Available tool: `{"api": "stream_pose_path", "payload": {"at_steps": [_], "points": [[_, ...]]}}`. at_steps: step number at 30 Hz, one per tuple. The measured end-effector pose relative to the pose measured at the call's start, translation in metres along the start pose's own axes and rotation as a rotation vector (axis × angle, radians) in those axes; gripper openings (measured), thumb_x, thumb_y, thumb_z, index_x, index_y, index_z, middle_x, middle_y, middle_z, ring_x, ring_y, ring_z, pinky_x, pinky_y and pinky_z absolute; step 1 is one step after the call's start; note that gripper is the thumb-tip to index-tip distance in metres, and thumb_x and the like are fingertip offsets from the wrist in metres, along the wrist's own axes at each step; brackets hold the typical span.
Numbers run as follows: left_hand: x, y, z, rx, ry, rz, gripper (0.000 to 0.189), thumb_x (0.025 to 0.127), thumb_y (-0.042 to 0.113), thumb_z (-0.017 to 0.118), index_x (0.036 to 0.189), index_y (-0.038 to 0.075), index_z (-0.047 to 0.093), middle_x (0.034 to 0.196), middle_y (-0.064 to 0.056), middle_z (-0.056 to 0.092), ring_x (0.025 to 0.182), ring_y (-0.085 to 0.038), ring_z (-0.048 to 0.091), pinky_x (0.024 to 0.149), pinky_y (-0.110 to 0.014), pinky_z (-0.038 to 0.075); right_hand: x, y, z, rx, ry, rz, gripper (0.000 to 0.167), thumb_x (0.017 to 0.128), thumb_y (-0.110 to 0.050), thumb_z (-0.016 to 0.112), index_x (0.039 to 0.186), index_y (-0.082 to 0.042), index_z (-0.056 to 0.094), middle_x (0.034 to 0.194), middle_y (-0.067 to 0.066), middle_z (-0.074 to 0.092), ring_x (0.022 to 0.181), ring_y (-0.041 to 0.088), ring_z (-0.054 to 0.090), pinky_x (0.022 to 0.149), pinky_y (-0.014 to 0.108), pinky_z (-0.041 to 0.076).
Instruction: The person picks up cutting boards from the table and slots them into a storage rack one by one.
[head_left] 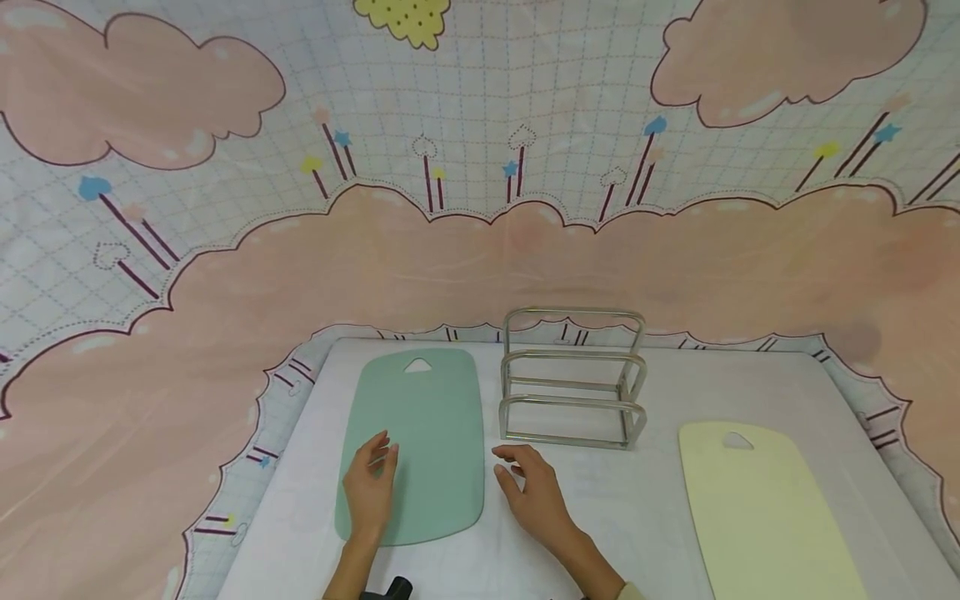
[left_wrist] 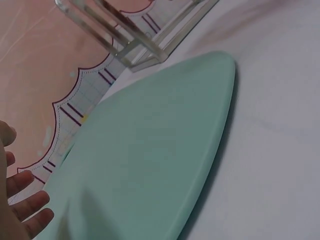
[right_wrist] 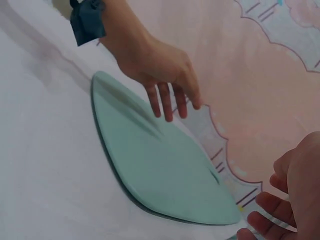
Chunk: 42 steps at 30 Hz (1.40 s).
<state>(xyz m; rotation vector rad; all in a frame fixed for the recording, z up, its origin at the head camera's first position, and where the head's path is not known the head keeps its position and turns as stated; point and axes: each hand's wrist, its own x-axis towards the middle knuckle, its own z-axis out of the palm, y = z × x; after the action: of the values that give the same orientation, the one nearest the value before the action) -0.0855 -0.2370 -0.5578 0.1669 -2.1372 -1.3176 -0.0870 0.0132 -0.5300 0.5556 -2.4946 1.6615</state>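
A green cutting board (head_left: 431, 450) with a triangular handle hole lies flat on the white table. Over its left part hovers my left hand (head_left: 371, 483), fingers loosely bent and holding nothing. My right hand (head_left: 534, 492) is just off the board's right edge, relaxed, with nothing in its grasp. In the right wrist view, the left hand (right_wrist: 162, 65) hangs above the green board (right_wrist: 150, 155), fingers pointing down, and part of the right hand (right_wrist: 300, 185) shows at the right edge. The left wrist view has the left hand's fingers (left_wrist: 31, 204) at the far left.
Behind my right hand stands a metal rack (head_left: 573, 403) with several upright bars. A pale yellow cutting board (head_left: 765, 508) lies at the right of the white table (head_left: 600, 500). Cloud-patterned cloth (head_left: 480, 267) surrounds the table at the back and sides.
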Motion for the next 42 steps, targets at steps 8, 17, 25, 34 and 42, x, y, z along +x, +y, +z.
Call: {"api": "stream_pose_path", "payload": {"at_steps": [8, 17, 25, 34, 42], "points": [[0.01, -0.011, -0.01, 0.059, 0.027, -0.03, 0.029, 0.089, 0.001, 0.066, 0.116, -0.008, 0.062, 0.106, -0.021, 0.066, 0.092, -0.03, 0.063, 0.074, -0.007, 0.044, -0.006, 0.0, 0.015, 0.044, -0.057, 0.097, 0.025, 0.097, -0.012, 0.056, 0.119, -0.002, 0.059, 0.112, 0.01, 0.061, 0.103, 0.024, 0.057, 0.088, 0.036, 0.051], [0.023, -0.016, -0.017, 0.131, 0.022, -0.047, 0.028, 0.091, 0.005, 0.065, 0.116, -0.008, 0.062, 0.105, -0.022, 0.065, 0.089, -0.037, 0.063, 0.072, -0.006, 0.041, -0.008, 0.004, 0.029, 0.078, -0.053, 0.194, 0.026, 0.096, -0.011, 0.057, 0.119, 0.0, 0.06, 0.112, 0.012, 0.063, 0.099, 0.022, 0.058, 0.082, 0.029, 0.052], [0.036, -0.026, -0.026, 0.169, 0.039, -0.035, 0.027, 0.091, 0.004, 0.064, 0.114, -0.011, 0.062, 0.104, -0.025, 0.064, 0.09, -0.037, 0.063, 0.071, -0.002, 0.038, -0.012, 0.007, 0.04, 0.069, -0.067, 0.289, 0.034, 0.095, -0.011, 0.059, 0.125, 0.002, 0.056, 0.116, 0.013, 0.06, 0.101, 0.024, 0.055, 0.085, 0.032, 0.051], [0.053, -0.036, -0.028, 0.191, 0.055, -0.088, 0.029, 0.091, 0.004, 0.064, 0.115, -0.011, 0.061, 0.104, -0.027, 0.063, 0.093, -0.039, 0.059, 0.071, -0.003, 0.035, -0.014, 0.003, 0.043, 0.148, -0.031, 0.339, 0.043, 0.093, -0.011, 0.061, 0.129, 0.01, 0.05, 0.116, 0.018, 0.059, 0.097, 0.024, 0.055, 0.08, 0.031, 0.052], [0.066, -0.041, -0.025, 0.21, 0.009, -0.243, 0.041, 0.093, 0.007, 0.061, 0.126, -0.014, 0.05, 0.11, -0.033, 0.059, 0.099, -0.043, 0.056, 0.083, -0.048, 0.045, -0.011, 0.004, 0.041, 0.134, -0.053, 0.389, 0.046, 0.093, -0.016, 0.062, 0.131, 0.007, 0.05, 0.119, 0.019, 0.059, 0.1, 0.024, 0.057, 0.081, 0.034, 0.051]]}}
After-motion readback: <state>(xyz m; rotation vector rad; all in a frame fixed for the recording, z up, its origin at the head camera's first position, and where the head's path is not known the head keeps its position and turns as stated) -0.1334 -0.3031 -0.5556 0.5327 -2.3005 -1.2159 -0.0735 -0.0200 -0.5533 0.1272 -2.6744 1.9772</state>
